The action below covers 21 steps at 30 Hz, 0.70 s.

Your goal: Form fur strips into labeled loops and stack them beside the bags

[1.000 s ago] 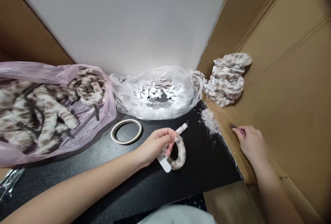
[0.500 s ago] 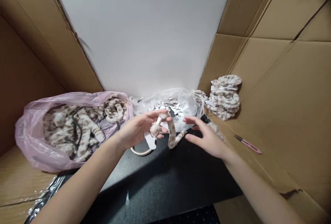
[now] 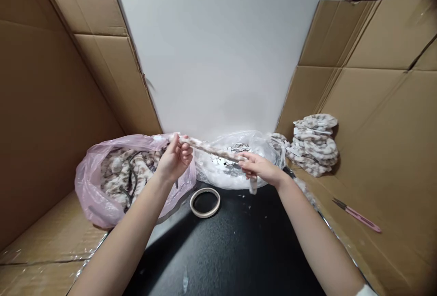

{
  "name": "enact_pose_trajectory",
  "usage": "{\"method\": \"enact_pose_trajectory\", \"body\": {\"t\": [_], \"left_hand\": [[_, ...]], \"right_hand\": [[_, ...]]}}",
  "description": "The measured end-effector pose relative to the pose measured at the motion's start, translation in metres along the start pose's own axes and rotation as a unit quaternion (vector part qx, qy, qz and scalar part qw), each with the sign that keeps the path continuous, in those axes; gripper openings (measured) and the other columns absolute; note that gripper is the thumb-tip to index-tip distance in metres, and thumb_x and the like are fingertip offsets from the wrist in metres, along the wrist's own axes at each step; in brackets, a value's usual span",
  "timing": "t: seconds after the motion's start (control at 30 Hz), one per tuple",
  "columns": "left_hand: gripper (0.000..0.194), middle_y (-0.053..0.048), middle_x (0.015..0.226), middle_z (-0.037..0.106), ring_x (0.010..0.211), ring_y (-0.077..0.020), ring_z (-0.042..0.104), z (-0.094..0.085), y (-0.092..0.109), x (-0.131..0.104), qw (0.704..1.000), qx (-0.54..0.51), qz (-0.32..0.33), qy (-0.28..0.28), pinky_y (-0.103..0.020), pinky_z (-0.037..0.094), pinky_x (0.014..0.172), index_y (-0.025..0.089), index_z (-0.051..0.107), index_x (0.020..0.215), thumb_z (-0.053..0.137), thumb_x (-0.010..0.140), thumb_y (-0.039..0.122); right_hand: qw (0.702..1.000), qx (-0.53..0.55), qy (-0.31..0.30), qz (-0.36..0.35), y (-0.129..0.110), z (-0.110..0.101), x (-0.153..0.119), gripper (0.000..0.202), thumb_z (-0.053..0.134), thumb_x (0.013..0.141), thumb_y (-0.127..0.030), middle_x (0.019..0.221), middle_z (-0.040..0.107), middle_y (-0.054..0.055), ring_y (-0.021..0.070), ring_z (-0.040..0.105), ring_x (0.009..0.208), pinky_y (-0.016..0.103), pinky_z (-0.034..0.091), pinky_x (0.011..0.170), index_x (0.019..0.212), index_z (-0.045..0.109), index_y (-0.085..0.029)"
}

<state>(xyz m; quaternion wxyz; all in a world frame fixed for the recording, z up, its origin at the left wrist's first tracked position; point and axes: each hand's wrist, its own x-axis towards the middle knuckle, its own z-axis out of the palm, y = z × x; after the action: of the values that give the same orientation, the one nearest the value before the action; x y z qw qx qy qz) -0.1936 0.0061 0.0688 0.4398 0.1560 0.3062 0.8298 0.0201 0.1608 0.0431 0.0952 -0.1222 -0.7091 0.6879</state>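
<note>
A long, spotted white-and-brown plush strip (image 3: 215, 150) is stretched between my two hands above the bags. My left hand (image 3: 175, 159) is closed around one end, near the pink bag. Further along, my right hand (image 3: 261, 168) pinches the strip, and a short end dangles below the fingers. Behind it lies a clear plastic bag (image 3: 225, 177) with small white card pieces in it. The pink plastic bag (image 3: 87, 186) at the left holds more spotted plush pieces (image 3: 116, 168) and dark cords. My left forearm covers part of that bag.
A roll of tape (image 3: 205, 202) lies on the black table (image 3: 218, 250). On the cardboard at the right stand a stack of coiled plush pieces (image 3: 316, 145) and pink-handled snips (image 3: 357, 214). Cardboard walls (image 3: 385, 118) flank both sides, with a pale panel (image 3: 225, 50) behind.
The strip hung in a bend from my left hand; now it is drawn out straight. My right hand, open before, has closed on it. The camera view has shifted.
</note>
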Motion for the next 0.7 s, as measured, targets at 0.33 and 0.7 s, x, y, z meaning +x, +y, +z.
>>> {"method": "enact_pose_trajectory", "body": {"t": [0.33, 0.7], "left_hand": [[0.049, 0.001, 0.051, 0.046, 0.049, -0.009, 0.053, -0.006, 0.019, 0.004, 0.997, -0.042, 0.058, 0.021, -0.021, 0.05, 0.055, 0.017, 0.043, 0.058, 0.026, 0.101, 0.031], [0.03, 0.004, 0.05, 0.039, 0.045, -0.01, 0.035, -0.007, -0.02, -0.015, 0.903, 0.373, -0.074, -0.199, -0.022, 0.04, 0.048, 0.017, 0.059, 0.074, 0.055, 0.088, 0.043]], "right_hand": [[0.996, 0.057, 0.019, -0.071, -0.007, -0.06, -0.039, 0.039, 0.046, 0.081, -0.06, 0.05, 0.052, -0.003, 0.0138, 0.052, 0.049, 0.04, 0.049, 0.073, 0.076, 0.053, -0.022], [0.978, -0.117, 0.102, -0.139, -0.001, -0.003, 0.0, 0.04, 0.056, 0.084, -0.057, 0.074, 0.056, 0.003, 0.0172, 0.054, 0.075, 0.034, 0.044, 0.08, 0.078, 0.064, -0.019]]}}
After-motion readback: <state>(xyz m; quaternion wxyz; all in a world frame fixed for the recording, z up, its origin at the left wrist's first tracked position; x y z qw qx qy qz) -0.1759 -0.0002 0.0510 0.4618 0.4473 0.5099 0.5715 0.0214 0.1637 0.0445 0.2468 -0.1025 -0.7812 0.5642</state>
